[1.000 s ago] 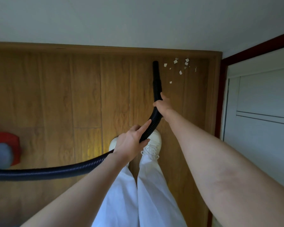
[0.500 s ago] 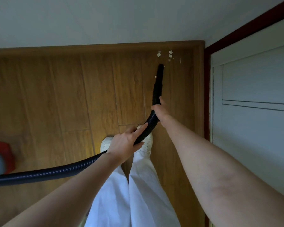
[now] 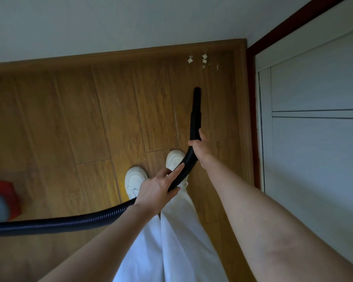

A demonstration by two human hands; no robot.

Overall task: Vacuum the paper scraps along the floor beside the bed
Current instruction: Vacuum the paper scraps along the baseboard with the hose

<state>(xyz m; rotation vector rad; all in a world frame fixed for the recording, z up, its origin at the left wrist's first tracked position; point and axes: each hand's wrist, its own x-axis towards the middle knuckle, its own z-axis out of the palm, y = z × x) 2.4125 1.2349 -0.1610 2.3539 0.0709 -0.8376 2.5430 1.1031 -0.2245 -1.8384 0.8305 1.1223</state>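
Note:
Several small white paper scraps point(image 3: 204, 60) lie on the wooden floor in the far right corner, close to the skirting. A black ribbed vacuum hose point(image 3: 69, 221) runs in from the left and curves up into a smooth black nozzle point(image 3: 196, 102). The nozzle tip sits a short way short of the scraps, not touching them. My right hand point(image 3: 200, 146) grips the hose just below the nozzle. Further back, my left hand point(image 3: 158, 189) holds the ribbed hose with the index finger stretched along it.
The red and grey vacuum body point(image 3: 0, 200) stands at the left edge. A white wall point(image 3: 110, 23) with a wooden skirting closes the far side. A white panelled door point(image 3: 318, 119) with a dark red frame stands to the right. My white shoes point(image 3: 135, 180) are below the hands.
Fewer scraps lie on the floor than a second ago. The nozzle tip has drawn back from the corner, leaving a wider gap to the remaining scraps. Both hands keep their grip.

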